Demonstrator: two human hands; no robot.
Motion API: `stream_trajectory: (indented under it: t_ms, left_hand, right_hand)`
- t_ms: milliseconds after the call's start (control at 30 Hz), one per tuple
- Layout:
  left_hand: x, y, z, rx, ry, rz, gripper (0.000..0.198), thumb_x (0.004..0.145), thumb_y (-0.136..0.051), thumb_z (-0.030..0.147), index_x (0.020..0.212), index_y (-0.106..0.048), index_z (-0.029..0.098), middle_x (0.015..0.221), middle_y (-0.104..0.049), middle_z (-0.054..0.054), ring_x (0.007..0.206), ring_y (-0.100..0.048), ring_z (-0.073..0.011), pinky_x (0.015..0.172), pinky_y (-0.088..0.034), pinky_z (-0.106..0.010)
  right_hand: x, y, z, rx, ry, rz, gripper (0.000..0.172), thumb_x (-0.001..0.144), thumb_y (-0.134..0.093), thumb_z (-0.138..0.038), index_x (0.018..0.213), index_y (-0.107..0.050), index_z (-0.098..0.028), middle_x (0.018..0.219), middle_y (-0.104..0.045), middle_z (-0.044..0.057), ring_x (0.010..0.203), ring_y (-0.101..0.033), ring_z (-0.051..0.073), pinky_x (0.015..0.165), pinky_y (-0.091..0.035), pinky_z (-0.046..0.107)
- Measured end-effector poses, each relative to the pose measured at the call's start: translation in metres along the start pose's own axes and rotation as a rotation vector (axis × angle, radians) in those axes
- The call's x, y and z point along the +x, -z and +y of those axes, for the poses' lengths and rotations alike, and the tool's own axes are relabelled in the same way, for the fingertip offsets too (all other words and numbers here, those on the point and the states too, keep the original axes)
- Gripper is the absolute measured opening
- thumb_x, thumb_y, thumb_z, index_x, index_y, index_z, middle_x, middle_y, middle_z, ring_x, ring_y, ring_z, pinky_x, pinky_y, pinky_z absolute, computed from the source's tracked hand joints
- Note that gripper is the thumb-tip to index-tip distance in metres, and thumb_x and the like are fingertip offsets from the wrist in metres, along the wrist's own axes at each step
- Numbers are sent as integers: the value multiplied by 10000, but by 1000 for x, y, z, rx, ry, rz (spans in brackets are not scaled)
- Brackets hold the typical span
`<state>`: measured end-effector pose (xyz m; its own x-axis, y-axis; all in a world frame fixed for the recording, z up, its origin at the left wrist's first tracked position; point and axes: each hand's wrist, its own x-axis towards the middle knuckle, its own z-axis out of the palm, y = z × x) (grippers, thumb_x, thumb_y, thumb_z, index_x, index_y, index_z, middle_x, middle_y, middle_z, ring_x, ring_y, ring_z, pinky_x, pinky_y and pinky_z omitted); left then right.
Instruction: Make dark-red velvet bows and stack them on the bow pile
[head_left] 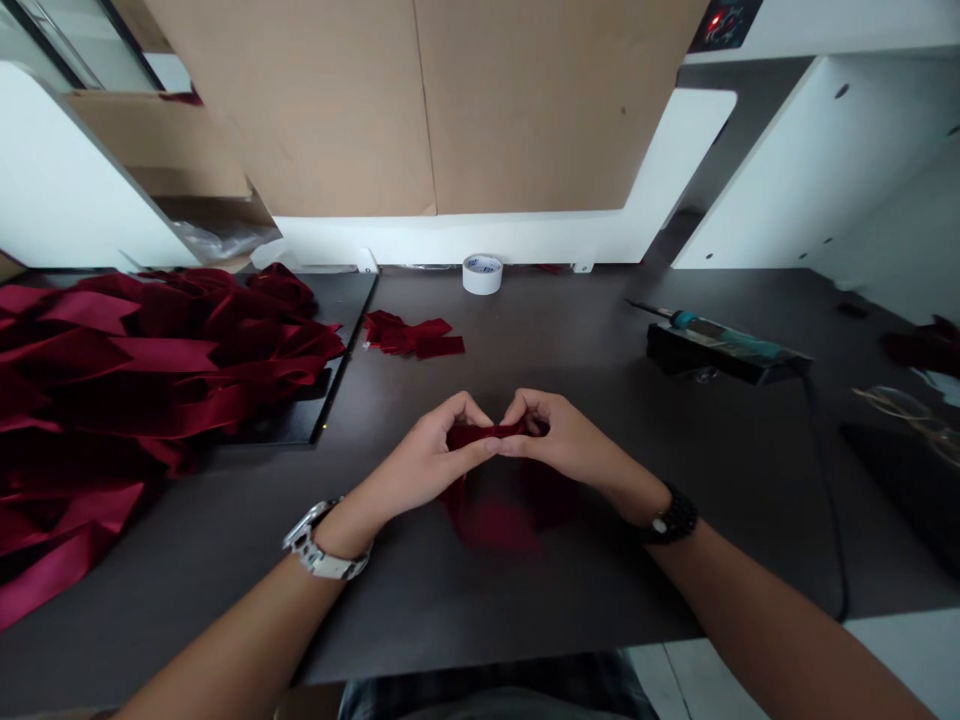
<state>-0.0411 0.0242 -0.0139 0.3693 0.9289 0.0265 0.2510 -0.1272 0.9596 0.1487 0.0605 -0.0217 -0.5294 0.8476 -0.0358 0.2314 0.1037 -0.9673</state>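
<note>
My left hand (441, 448) and my right hand (559, 435) meet over the middle of the dark table. Both pinch one dark red ribbon (480, 434), thumbs nearly touching at its centre and fingers curled behind it. Below the hands the ribbon's loose part hangs down, smeared by motion. Beyond my left hand lies a small heap of dark red ribbon pieces (412, 335). To the far left, a large pile of dark red ribbon (150, 350) spreads over a black glossy board (292, 432).
A roll of white tape (482, 274) stands by the back panel. On the right, a soldering iron with a teal handle (712, 330) rests on a black holder (675, 352), its cord (825, 480) running toward the front edge. Eyeglasses (904, 405) lie farther right.
</note>
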Motion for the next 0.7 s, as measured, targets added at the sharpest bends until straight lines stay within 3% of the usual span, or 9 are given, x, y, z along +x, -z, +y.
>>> stream_trajectory:
  t_ms: [133, 267, 467, 567, 633, 700]
  left_hand:
    - [1, 0, -2, -126, 64, -14, 249, 811, -628, 376, 812, -502, 162, 571, -492, 63, 484, -446, -69, 475, -359, -191]
    - [2, -3, -2, -133, 31, 9, 216, 798, -636, 340, 832, -530, 156, 636, -512, 52, 472, -449, -56, 448, -377, -185]
    - [4, -5, -7, -170, -12, 110, 169, 767, -637, 294, 789, -544, 155, 595, -505, 56, 437, -427, -47, 414, -344, -172]
    - [7, -3, -10, -249, 6, 207, 156, 742, -640, 279, 752, -540, 161, 536, -482, 67, 415, -411, -45, 403, -313, -165]
    - [8, -1, -10, -315, 19, 298, 144, 723, -640, 267, 728, -537, 166, 515, -469, 73, 401, -396, -42, 396, -292, -161]
    - [8, 1, -8, -373, 18, 397, 129, 705, -637, 251, 714, -539, 168, 503, -461, 75, 396, -385, -38, 391, -275, -157]
  right_hand:
    - [1, 1, 0, 159, -53, -48, 328, 621, -782, -348, 709, -514, -180, 647, -493, -52, 592, -421, 92, 570, -309, 234]
    - [0, 1, 2, 238, -52, -67, 317, 608, -801, -310, 696, -529, -172, 711, -542, -40, 650, -476, 95, 627, -346, 234]
    - [2, 1, 2, 295, -71, -49, 246, 696, -756, -382, 759, -641, -175, 722, -601, -21, 635, -516, 90, 607, -384, 220]
    - [6, 15, 0, 336, -26, 173, 268, 725, -722, -409, 901, -683, -211, 884, -656, 9, 723, -574, 107, 659, -460, 229]
    - [4, 34, 5, 445, 9, 434, 287, 697, -735, -380, 937, -671, -235, 1061, -650, 19, 839, -609, 120, 743, -507, 247]
    - [-4, 54, 18, 563, -33, 681, 276, 632, -756, -315, 871, -654, -222, 1007, -662, 34, 875, -630, 145, 775, -537, 274]
